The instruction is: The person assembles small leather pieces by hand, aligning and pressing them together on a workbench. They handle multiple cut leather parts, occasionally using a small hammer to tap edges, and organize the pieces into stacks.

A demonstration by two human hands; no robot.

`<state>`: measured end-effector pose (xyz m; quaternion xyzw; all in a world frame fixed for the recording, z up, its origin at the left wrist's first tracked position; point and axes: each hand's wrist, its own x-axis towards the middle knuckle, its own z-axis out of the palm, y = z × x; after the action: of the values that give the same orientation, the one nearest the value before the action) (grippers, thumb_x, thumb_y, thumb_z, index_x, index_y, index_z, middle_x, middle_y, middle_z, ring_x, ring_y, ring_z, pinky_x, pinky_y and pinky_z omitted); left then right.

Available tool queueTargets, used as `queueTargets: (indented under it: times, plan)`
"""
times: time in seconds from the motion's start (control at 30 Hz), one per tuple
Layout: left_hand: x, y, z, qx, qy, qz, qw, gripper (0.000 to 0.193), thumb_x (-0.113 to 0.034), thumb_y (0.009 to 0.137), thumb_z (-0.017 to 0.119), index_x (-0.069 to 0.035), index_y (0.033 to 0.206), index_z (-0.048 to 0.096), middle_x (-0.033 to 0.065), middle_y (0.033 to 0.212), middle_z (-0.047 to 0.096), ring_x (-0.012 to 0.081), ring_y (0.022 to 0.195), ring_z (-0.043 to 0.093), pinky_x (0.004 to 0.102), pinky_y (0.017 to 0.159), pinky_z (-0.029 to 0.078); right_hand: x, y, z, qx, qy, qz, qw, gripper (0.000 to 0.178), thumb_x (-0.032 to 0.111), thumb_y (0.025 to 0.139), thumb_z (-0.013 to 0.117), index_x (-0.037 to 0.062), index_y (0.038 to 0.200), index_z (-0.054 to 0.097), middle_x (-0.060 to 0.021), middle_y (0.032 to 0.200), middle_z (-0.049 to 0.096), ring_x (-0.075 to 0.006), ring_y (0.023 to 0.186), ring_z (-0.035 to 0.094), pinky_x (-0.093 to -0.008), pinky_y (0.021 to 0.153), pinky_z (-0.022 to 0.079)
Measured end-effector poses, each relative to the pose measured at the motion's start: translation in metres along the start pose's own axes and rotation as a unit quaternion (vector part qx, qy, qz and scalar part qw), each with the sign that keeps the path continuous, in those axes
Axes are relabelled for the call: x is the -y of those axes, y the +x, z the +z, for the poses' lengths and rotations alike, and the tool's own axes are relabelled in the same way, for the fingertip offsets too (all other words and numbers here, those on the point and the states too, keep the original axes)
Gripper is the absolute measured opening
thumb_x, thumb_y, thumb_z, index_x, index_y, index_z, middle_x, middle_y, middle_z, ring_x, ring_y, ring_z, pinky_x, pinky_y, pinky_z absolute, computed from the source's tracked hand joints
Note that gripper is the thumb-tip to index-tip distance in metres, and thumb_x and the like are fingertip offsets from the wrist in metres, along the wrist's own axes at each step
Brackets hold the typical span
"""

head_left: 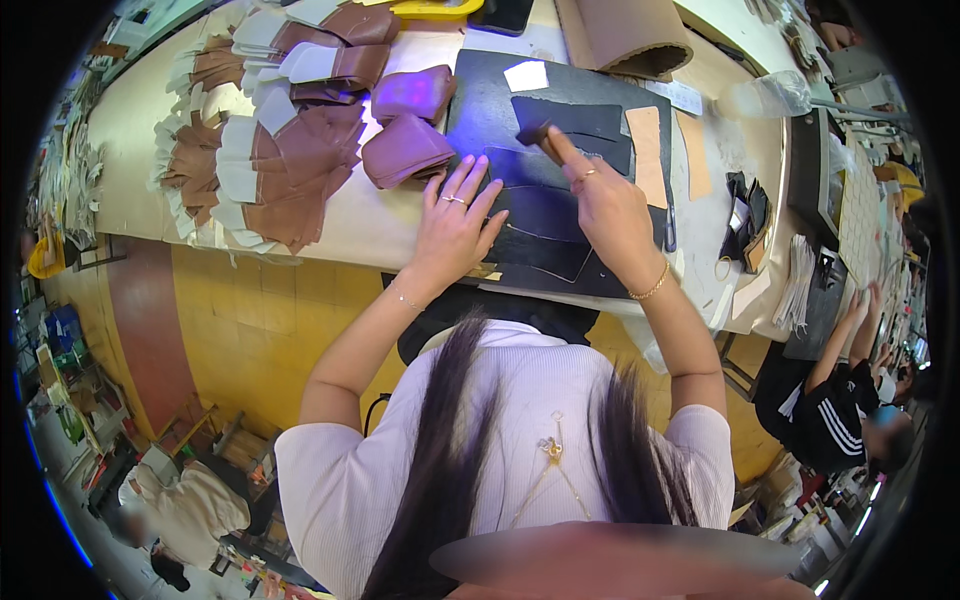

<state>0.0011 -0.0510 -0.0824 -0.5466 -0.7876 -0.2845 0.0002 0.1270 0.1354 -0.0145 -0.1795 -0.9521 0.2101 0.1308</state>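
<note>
My right hand grips a small hammer by its handle, the dark head held over the black board. Fingers spread, my left hand lies flat on the board's left edge beside a black sheet piece with a pale outline. Beyond the hammer lies another dark piece. Two tan pieces rest to its right, and a white scrap is at the far side. Folded brown leather-like pieces sit just left of my left hand.
Fanned stacks of brown and white pieces cover the table's left. At the far side lies a large brown roll. A clear plastic cup, dark scraps and a slim tool are to the right. Other people sit nearby.
</note>
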Motion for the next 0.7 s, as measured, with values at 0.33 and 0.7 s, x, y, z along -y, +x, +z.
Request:
queueTargets:
  times: [0.33, 0.7]
  plan:
    - [0.000, -0.002, 0.000, -0.009, -0.009, -0.012, 1.000, 0.040, -0.023, 0.089, 0.071, -0.006, 0.124, 0.063, 0.0143, 0.139, 0.053, 0.0293, 0.136, 0.046, 0.0521, 0.109, 0.031, 0.018, 0.015, 0.010, 0.005, -0.013, -0.028, 0.999, 0.066, 0.006, 0.092, 0.056, 0.0284, 0.152, 0.041, -0.0119, 0.084, 0.063, -0.0335, 0.063, 0.066, -0.0439, 0.056, 0.055]
    - [0.002, -0.001, -0.002, -0.062, -0.071, -0.012, 0.995, 0.022, -0.017, 0.087, 0.071, -0.004, 0.102, 0.062, 0.0157, 0.111, 0.058, 0.0331, 0.118, 0.054, 0.0509, 0.103, 0.038, 0.029, 0.004, 0.013, 0.069, -0.027, -0.047, 0.996, 0.065, 0.006, 0.090, 0.054, 0.0265, 0.151, 0.042, -0.0124, 0.082, 0.060, -0.0353, 0.062, 0.065, -0.0444, 0.056, 0.055]
